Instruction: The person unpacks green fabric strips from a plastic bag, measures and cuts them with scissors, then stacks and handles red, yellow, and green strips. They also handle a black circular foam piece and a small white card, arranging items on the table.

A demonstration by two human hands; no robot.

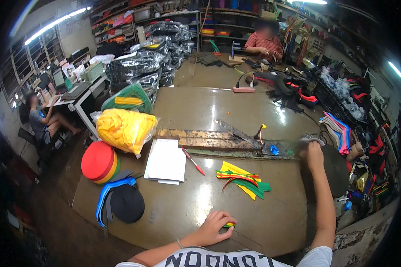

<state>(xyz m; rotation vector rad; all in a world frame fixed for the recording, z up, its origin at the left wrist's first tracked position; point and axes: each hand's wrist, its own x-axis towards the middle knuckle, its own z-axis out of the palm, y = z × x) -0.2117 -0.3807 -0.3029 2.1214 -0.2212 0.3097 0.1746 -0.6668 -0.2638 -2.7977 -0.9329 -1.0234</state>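
1. Left hand (216,227), palm down near the table's near edge; thumb and fingers clamped on a small red, yellow and green striped textile piece (229,224), which lies partly under the fingertips.
2. Flat, round, tightly wound black coil (127,204), left side of the table; bright blue strips (103,200) alongside.
3. Fan of yellow and green fabric strips (249,183), crossed by thin red-edged ones, beyond the left hand.
4. White paper sheets (165,160), stacked; red-and-white pen (194,162) at their right edge.
5. Round roll (97,161), red-faced with yellow and green layers, left of the sheets.
6. Right hand (315,151), arm extended, at a pale grey item (305,141), blurred; whether the fingers are clamped on it, cannot tell. Large dark round coil (332,171) just beside.
7. Long worn wooden bar (209,141), lying across the table; crumpled blue scrap (274,150) near its right end.
8. Clear plastic bag of yellow material (124,129), behind the roll.
9. Pink power strip (243,89), far tabletop.
10. Person in red striped top (265,44), far end.
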